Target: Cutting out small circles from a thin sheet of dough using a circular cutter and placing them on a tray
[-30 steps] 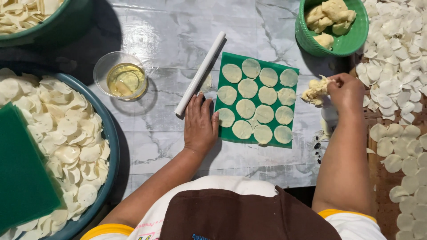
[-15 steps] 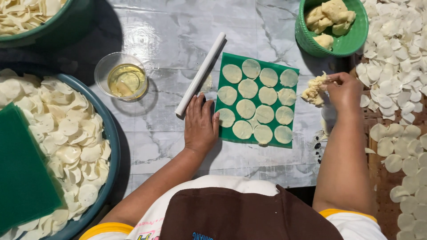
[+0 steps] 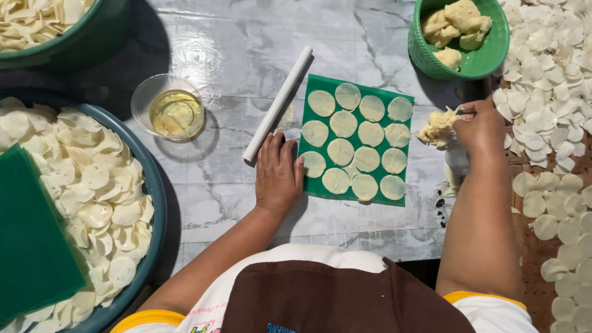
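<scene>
A green mat (image 3: 314, 86) lies on the marbled floor, covered with several flat round dough discs (image 3: 340, 152). My left hand (image 3: 279, 176) rests flat, fingers apart, on the floor at the mat's left edge, just below the end of a white rolling pin (image 3: 277, 103). My right hand (image 3: 478, 126) is at the mat's right side, fingers closed on a pale yellow lump of dough (image 3: 436, 127) held just off the mat's upper right corner.
A green bowl (image 3: 484, 61) with dough lumps stands at the top right. A clear cup of yellow oil (image 3: 176, 112) sits left of the pin. Blue basins of thin discs (image 3: 92, 185) and a green pad (image 3: 31, 240) fill the left. Loose discs (image 3: 549, 92) cover the right.
My right hand has shifted slightly with the dough lump, staying beside the mat's right edge. The left hand has stayed flat in place.
</scene>
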